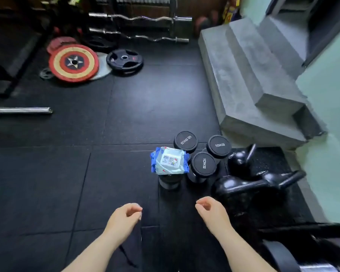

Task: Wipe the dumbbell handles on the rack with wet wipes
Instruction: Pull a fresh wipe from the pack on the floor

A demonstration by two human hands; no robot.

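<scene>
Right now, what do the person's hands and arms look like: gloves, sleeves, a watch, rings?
Both are bare. The left hand and right hand wear no gloves, and no ring shows. The forearms are uncovered down to the frame's bottom edge: no sleeve, watch or bracelet in view.

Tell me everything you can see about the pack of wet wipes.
The wet wipes pack is a soft plastic pouch, pale blue with darker blue crimped ends and a white flap on top bearing a cartoon print. The flap looks closed. It lies flat atop the upper end of an upright black dumbbell on the floor mat, close beside a dumbbell marked 10KG. Neither the left hand nor the right hand touches it.
</scene>
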